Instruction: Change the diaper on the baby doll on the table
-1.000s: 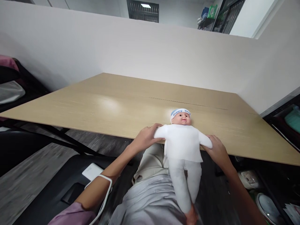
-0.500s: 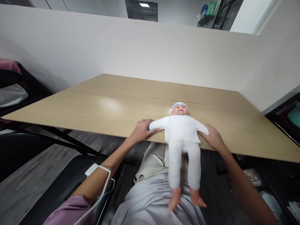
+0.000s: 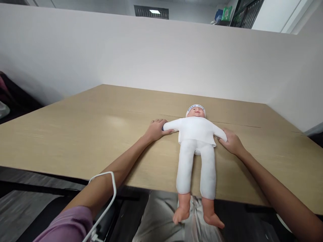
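A white-clad doll (image 3: 197, 129) is held face up over the bench (image 3: 75, 134), its feet (image 3: 183, 205) reaching past the near edge; one sleeve end (image 3: 168, 125) is pinched by the left hand (image 3: 155, 130), the other by the right hand (image 3: 232, 142).

Lt. wood surface (image 3: 63, 134) w/ thin seams twd the far side and a soft glare patch L of ctr. White wall (image 3: 161, 53) stands behind it. Over the wall's top, in bkgd: dk slatted panel (image 3: 141, 11) w/ a bright rect. light (image 3: 154, 11); further R, green pack (image 3: 226, 13) next to a blue item (image 3: 218, 14), then dk barred frame (image 3: 247, 13). Far L: black item (image 3: 20, 95), poss. a bag, w/ a pale bundle (image 3: 3, 110) at pic edge. Btm L: dk grey floor (image 3: 15, 215), white cord (image 3: 114, 191), bent.
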`<state>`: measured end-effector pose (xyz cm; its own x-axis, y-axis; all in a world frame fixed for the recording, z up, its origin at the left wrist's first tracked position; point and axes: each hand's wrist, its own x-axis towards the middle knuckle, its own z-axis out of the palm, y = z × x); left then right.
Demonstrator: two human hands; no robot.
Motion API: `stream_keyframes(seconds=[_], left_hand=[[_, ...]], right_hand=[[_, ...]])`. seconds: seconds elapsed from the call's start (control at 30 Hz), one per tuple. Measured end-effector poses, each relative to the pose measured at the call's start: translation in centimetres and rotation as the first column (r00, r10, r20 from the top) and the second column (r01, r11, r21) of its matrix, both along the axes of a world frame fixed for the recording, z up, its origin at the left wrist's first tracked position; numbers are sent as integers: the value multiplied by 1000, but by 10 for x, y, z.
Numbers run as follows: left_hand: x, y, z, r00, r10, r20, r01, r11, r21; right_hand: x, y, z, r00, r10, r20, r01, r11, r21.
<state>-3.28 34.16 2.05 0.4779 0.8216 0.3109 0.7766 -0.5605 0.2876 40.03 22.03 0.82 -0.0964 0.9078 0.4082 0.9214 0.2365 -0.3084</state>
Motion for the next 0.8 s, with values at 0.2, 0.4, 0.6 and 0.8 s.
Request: stream_keyframes(seconds=[0.2, 0.4, 0.6, 0.8], left_hand=[[6, 44, 1, 999, -34, -29, 36, 996, 77], [15, 89, 1, 999, -14, 31, 8, 983, 184], [14, 110, -4, 988, 52, 142, -71, 989, 127], [8, 105, -6, 991, 66, 113, -79, 990, 116]], right_hand=[[22, 36, -5, 997, 62, -54, -60, 997, 43], [27, 83, -2, 999, -22, -25, 26, 988, 152], [37, 108, -8, 989, -144, 12, 141, 981, 135], [59, 111, -28, 987, -151, 55, 142, 981, 134]])
